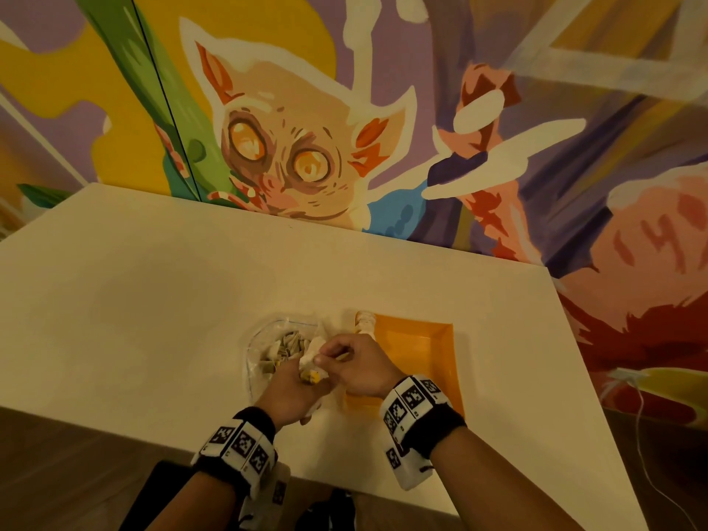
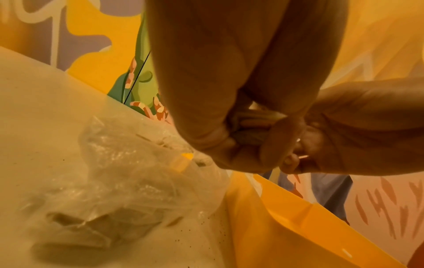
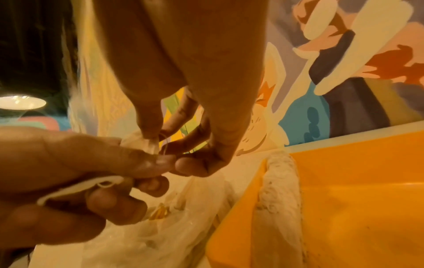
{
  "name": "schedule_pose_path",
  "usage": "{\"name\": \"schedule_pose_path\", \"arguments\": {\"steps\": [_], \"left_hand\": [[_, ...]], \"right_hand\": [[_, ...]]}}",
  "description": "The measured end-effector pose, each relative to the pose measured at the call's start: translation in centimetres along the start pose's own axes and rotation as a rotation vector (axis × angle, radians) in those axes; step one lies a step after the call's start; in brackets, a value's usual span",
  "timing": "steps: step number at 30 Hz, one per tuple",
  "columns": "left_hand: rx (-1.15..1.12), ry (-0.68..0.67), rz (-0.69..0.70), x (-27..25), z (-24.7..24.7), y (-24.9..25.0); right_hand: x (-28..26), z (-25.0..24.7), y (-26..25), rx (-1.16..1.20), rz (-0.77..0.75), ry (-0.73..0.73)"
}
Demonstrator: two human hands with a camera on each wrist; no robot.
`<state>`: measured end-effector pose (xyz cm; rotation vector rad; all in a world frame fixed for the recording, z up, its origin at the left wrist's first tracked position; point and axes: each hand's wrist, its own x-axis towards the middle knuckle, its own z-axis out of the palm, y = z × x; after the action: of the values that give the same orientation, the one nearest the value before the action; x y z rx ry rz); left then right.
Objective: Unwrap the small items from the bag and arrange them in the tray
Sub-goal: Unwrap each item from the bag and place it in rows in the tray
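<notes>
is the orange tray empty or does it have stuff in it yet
Not empty: one pale wrapped item lies along the orange tray left wall; the rest of its floor shows bare.

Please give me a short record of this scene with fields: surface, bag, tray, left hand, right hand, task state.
surface: white table
bag: clear plastic bag, lying left of the tray, still holding wrapped items
tray: orange tray; a pale crumpled piece lies at its left edge
left hand: left hand grips a small wrapped item
right hand: right hand pinches the wrapping at its tied top
task state: unwrapping under way above the bag
</notes>
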<state>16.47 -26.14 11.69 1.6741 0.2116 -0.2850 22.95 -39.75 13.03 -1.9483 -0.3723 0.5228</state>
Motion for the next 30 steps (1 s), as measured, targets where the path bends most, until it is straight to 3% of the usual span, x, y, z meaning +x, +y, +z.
{"name": "schedule_pose_path", "arguments": {"steps": [8, 14, 19, 24, 30], "left_hand": [[-0.206, 0.077, -0.113, -0.1, -0.6, 0.0], [-0.256, 0.213, -0.025, 0.1, -1.3, 0.9], [-0.103, 0.308, 0.109, 0.9, -1.5, 2.0], [0.053, 0.298, 0.232, 1.0, -1.7, 2.8], [0.229, 0.288, 0.216, 0.9, -1.9, 3.1]], "right_hand": [[-0.3, -0.9, -0.6, 0.333, 0.064, 0.185], [-0.3, -1.7, 0.2, 0.201, -0.016, 0.224], [-0.5, -1.6, 0.4, 0.180, -0.037, 0.170], [-0.5, -1.2, 0.9, 0.142, -0.041, 0.186], [-0.5, -1.8, 0.5, 0.238, -0.036, 0.243]]}}
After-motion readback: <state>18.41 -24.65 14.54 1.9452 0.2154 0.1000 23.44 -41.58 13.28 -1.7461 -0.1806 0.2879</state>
